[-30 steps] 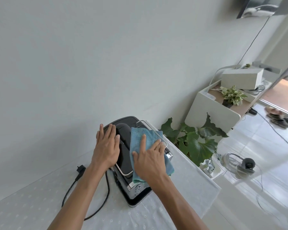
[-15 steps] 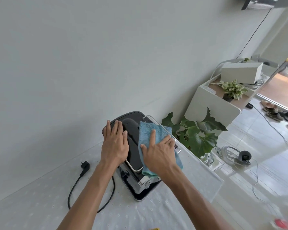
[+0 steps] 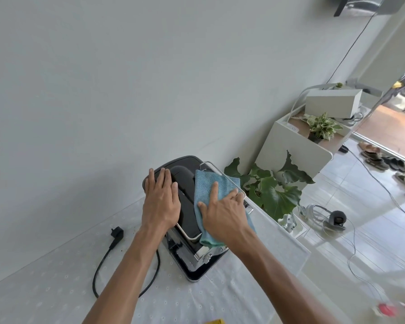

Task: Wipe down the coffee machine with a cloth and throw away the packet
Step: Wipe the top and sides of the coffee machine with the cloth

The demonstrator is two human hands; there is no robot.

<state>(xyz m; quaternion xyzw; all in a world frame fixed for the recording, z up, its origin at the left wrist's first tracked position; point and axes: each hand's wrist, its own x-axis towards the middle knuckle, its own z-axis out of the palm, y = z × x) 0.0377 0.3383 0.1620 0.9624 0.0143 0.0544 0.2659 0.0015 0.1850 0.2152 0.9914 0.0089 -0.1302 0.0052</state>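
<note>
Hands first: I saw both flat, fingers straight, gripping nothing. Far left, the table (image 3: 47, 291) stretched wide, with a plug (image 3: 117, 232) and cord (image 3: 100, 265) lying near my left forearm. Left hand (image 3: 160, 203) rested on the machine (image 3: 186, 206), which stood close to the wall. Right hand (image 3: 222, 218) pressed the cloth (image 3: 206, 183) onto the machine's top, against its wire rail. The table's right edge ran just beside the machine, with a plant (image 3: 275, 190) beyond it.

The coffee machine (image 3: 186, 206) has its top mostly buried under the cloth (image 3: 207, 185), left hand (image 3: 160, 204) and right hand (image 3: 222, 218). In front of it a yellow thing (image 3: 214, 321) gets chopped by the bottom edge; off to its right there's a red blur (image 3: 387, 309), no idea what.
</note>
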